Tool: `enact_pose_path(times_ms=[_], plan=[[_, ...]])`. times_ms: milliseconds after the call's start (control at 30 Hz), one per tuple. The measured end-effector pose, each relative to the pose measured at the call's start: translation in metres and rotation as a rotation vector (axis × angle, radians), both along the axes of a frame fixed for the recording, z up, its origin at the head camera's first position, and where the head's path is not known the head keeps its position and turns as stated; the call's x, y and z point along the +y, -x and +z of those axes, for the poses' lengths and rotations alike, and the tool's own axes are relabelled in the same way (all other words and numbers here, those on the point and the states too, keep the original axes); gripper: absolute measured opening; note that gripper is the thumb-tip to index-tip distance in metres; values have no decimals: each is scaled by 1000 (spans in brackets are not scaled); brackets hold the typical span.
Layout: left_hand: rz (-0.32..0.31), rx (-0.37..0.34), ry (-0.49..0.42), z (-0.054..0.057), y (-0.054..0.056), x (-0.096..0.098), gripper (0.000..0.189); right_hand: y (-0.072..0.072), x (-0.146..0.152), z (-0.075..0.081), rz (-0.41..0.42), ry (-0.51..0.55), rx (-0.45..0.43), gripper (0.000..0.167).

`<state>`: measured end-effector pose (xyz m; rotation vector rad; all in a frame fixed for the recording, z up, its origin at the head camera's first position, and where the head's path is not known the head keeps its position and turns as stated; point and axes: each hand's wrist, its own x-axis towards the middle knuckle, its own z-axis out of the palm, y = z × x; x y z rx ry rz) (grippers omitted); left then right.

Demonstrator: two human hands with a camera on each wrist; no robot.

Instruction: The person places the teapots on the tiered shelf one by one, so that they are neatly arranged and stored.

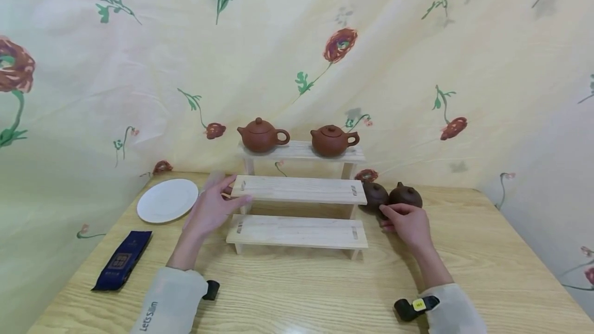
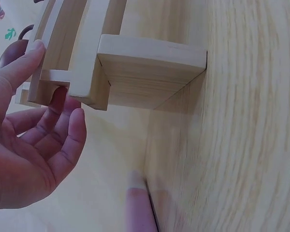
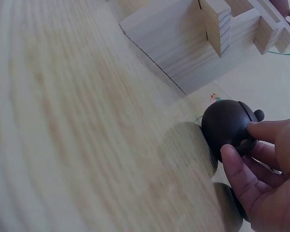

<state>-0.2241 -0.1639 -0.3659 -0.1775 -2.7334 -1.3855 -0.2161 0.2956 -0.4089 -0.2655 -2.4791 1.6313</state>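
A three-tier wooden stand (image 1: 297,232) is on the table, with two reddish-brown teapots (image 1: 259,136) on its top board. At its left end my left hand (image 1: 209,213) grips the middle board (image 1: 299,189). In the left wrist view the thumb (image 2: 26,65) lies on one side of the wood, with curled fingers on the other. Beside the stand's right end, my right hand (image 1: 412,223) pinches a dark brown teapot (image 3: 224,123) at its handle side between thumb and fingers. A second dark teapot (image 1: 405,196) is just right of it, partly behind the hand.
A white plate (image 1: 168,201) lies at the table's back left, and a dark blue packet (image 1: 122,261) in front of it. Near the left hand is a pink, pale-tipped object (image 2: 139,208). A floral cloth (image 1: 408,66) hangs close behind the table.
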Motion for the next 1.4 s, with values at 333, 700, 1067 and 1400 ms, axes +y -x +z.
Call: enact_pose_path(times_ms=[333, 700, 1067, 1400], plan=[[7, -8, -21, 1, 1, 0, 85, -2, -3, 0, 0, 2, -27, 37], [-1, -1, -46, -1, 0, -1, 83, 0, -3, -1, 0, 18, -19, 33], [7, -3, -24, 1, 0, -1, 86, -3, -4, 1, -29, 19, -1, 33], [2, -17, -29, 1, 0, 0, 86, -5, -2, 7, -42, 12, -18, 36]])
